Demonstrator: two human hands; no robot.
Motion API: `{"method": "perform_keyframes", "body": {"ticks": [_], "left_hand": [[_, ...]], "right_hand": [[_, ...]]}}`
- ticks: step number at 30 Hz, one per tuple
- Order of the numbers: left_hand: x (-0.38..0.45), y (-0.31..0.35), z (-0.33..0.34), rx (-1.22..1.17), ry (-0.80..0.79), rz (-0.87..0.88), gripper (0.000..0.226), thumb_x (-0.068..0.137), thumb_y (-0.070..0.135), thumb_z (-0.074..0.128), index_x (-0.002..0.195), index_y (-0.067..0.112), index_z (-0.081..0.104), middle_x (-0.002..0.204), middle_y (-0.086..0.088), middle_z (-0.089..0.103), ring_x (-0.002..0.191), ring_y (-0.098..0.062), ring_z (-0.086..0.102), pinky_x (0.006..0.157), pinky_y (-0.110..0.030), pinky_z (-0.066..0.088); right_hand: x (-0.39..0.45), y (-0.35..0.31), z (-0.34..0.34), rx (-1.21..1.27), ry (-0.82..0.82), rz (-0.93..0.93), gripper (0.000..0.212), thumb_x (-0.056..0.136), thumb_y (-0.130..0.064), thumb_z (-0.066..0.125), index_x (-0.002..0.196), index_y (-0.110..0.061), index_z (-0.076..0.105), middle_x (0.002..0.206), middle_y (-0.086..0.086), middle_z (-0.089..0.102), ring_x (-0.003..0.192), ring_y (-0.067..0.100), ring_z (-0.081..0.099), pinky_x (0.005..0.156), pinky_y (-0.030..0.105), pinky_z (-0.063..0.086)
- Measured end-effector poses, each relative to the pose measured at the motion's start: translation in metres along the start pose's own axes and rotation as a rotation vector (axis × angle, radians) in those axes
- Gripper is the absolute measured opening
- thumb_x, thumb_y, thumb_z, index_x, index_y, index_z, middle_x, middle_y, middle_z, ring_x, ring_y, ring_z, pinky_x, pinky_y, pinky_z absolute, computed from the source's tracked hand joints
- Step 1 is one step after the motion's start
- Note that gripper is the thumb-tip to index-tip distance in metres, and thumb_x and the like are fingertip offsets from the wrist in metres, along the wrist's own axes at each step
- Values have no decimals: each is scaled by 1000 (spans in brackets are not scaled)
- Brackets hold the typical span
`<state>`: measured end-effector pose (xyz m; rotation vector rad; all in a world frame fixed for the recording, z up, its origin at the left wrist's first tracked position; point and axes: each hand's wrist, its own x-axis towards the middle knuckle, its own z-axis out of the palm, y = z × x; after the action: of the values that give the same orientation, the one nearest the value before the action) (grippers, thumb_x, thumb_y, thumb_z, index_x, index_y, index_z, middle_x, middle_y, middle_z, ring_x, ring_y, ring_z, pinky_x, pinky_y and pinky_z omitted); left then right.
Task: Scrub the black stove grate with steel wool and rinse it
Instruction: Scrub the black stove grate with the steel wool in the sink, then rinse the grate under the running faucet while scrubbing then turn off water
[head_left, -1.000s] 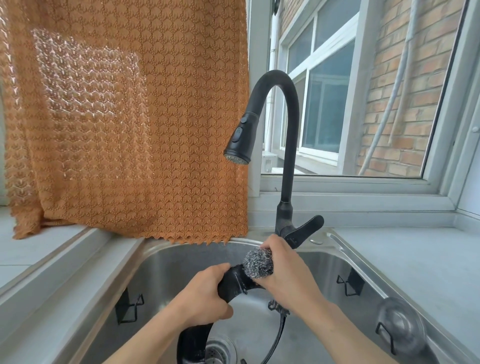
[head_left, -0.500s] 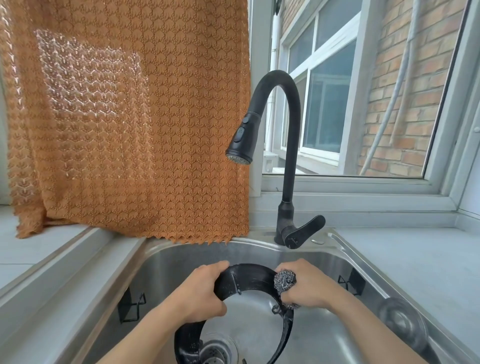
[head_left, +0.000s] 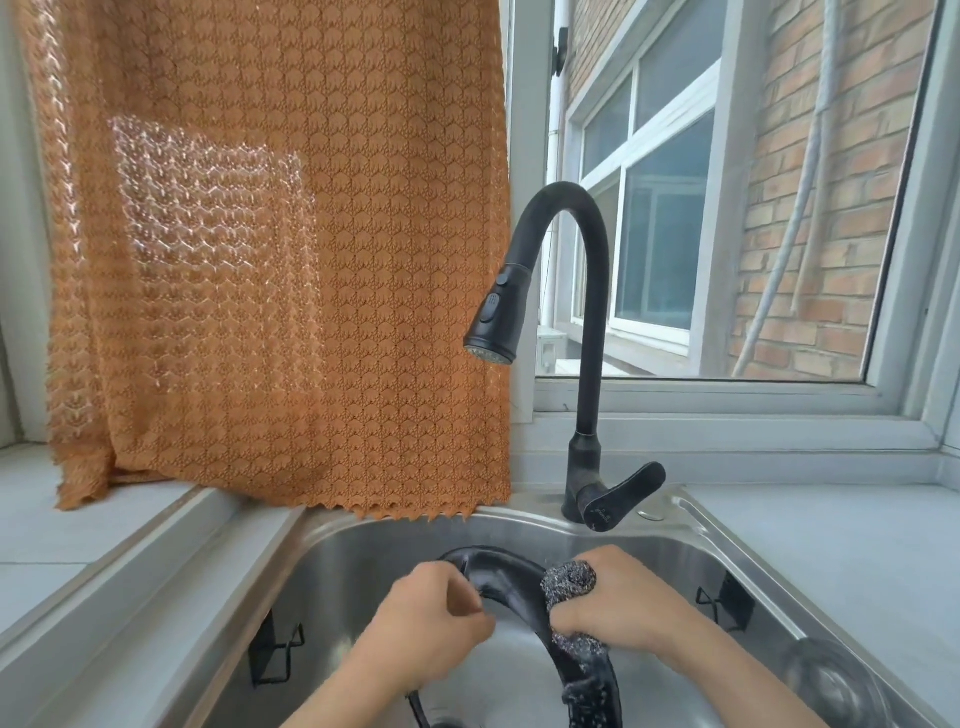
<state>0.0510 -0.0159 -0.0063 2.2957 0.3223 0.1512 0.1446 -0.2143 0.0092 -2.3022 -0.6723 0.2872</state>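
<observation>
From the head cam, the black stove grate (head_left: 511, 587) is standing on edge down in the sink (head_left: 363, 551), its ring arcing from the left hand (head_left: 428, 626), which is gripping the top-left of the rim, over to the right and then down toward the drain. The right hand (head_left: 621, 605) is squeezing the steel wool (head_left: 570, 578) against the outer right side of that curve, so I'm guessing the scrubbing is going along the arc. The faucet (head_left: 584, 332) isn't running, and its spray head is hanging above and behind the grate, so rinsing looks not yet started.
</observation>
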Motion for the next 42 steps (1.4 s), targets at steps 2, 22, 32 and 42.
{"method": "perform_keyframes", "body": {"ticks": [2,22,32,42], "left_hand": [[-6,9,8,-236,-245,-88,31,81,35,81,103,15,70,96,-4,75,86,-14,76,83,-33,63],[21,-19,6,-574,-110,-262,56,66,-5,63,121,3,52,100,-23,62,55,-28,56,58,-36,47],[26,-18,-1,-845,-85,-322,25,77,-20,38,85,0,51,72,-10,40,53,-22,36,56,-36,51],[31,-24,17,-838,-135,-373,30,75,-20,34,87,-1,53,68,-15,50,47,-22,40,53,-34,49]], "right_hand": [[-3,-10,4,32,14,-15,19,63,-23,67,58,-20,49,56,-9,46,54,12,41,58,26,32],[-2,-1,-25,476,517,106,5,77,-15,71,78,-10,69,61,-4,66,53,12,59,58,25,44],[21,32,-41,1084,538,80,24,84,-2,74,105,-8,66,101,17,72,81,24,64,62,34,54],[24,36,-45,1301,543,109,23,80,3,70,98,-11,62,83,8,66,68,19,56,50,29,44]]}}
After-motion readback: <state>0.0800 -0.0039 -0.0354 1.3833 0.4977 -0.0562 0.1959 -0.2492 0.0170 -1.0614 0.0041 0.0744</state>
